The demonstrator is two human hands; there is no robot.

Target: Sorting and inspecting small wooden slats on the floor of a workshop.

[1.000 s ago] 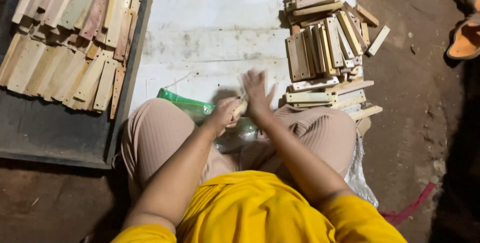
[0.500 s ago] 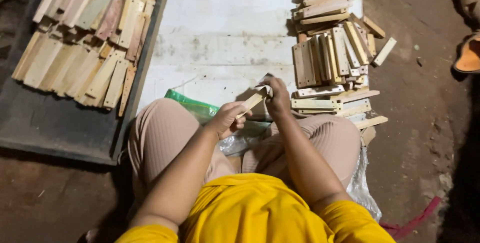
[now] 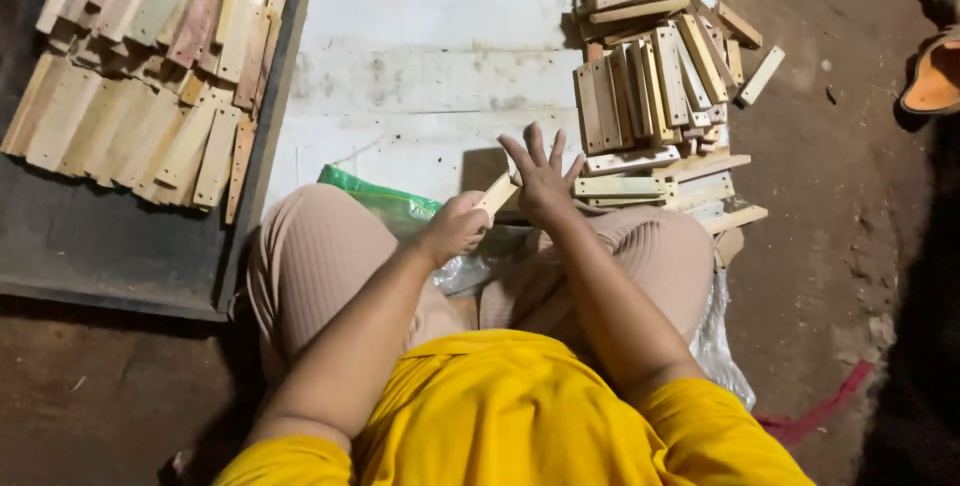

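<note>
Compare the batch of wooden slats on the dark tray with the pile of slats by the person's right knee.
The tray batch lies in overlapping rows on the dark tray; the right pile is a looser heap on the white sheet, pieces crossing at many angles. The tray batch looks more weathered, some pieces pinkish; the right pile is paler yellow. Both are short flat wooden slats.

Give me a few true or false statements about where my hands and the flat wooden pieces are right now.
1. The left hand grips a flat pale wooden strip. True.
2. The right hand is a closed fist. False: its fingers are spread open.
3. A heap of flat wooden pieces lies by the right knee. True.
4. The dark metal tray on the left holds only sawdust. False: it carries rows of wooden slats.
5. A green plastic bag lies by the left knee. True.
</note>
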